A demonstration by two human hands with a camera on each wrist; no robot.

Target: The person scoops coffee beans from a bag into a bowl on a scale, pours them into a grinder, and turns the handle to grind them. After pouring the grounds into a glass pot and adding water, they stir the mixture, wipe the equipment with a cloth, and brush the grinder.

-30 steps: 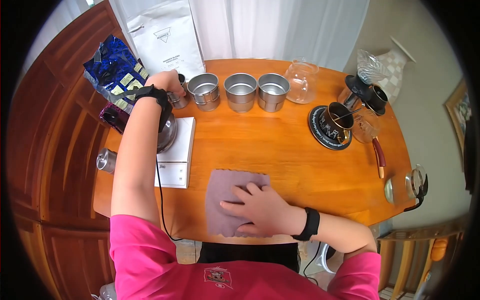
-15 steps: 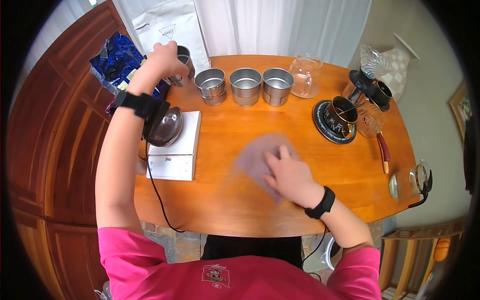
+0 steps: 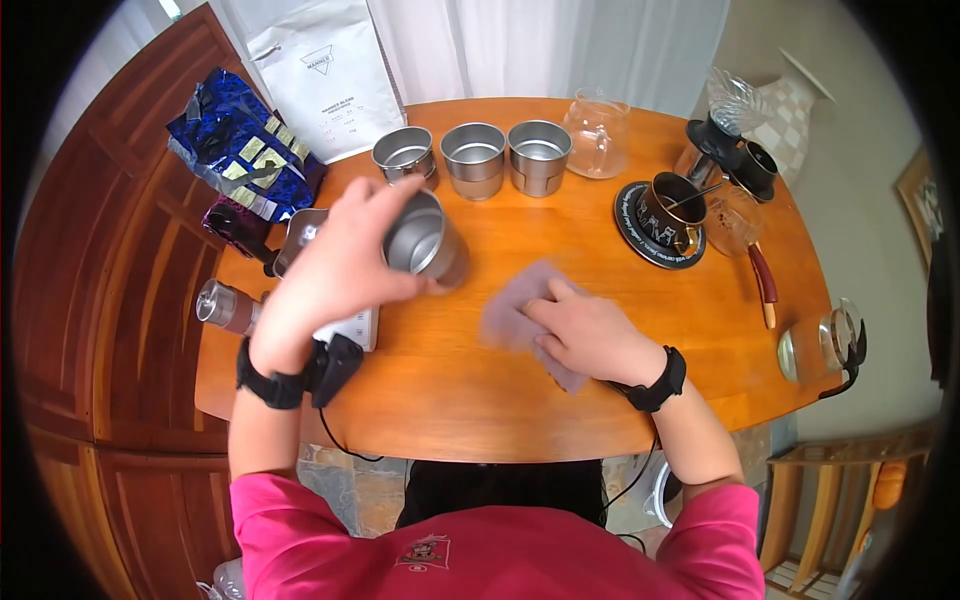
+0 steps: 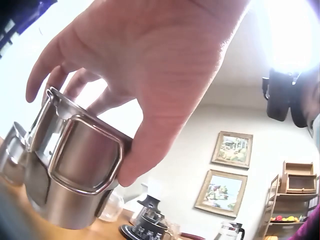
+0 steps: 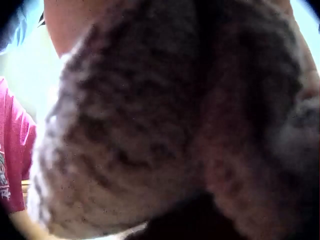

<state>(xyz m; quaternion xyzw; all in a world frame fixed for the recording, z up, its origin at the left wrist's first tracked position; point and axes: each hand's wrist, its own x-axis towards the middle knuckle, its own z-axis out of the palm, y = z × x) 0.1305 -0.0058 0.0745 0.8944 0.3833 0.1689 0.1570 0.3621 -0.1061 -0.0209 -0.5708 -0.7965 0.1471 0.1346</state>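
Wooden tabletop (image 3: 450,400) is curving before a pale curtain (image 3: 560,55). Left hand (image 3: 340,255) is grasping a metal cup (image 3: 432,245) from above, thumb on one side, fingers reaching across the rim. Cup is apparently hanging over the tabletop, left of middle. Probable reason for the rim grip: the handle is lying folded. Left wrist view is showing that wire handle (image 4: 75,188) flat against the side; head view is not giving this detail.

Right hand (image 3: 595,335) is grasping a mauve cloth (image 3: 515,305), near the cup but apart, presumably to save reach. Right wrist view is showing it bunching in thick folds and hiding the fingertips; contact with the tabletop, cannot tell.

Outward: three matching cups (image 3: 473,160) are standing in a row toward the back, likely leaving working room. White scale (image 3: 352,326) is lying partly hidden below the left hand. Black mug (image 3: 660,222) is resting on a round saucer (image 3: 650,254) at right. Left wrist view is adding two framed pictures (image 4: 221,195); head view is catching only part of one.
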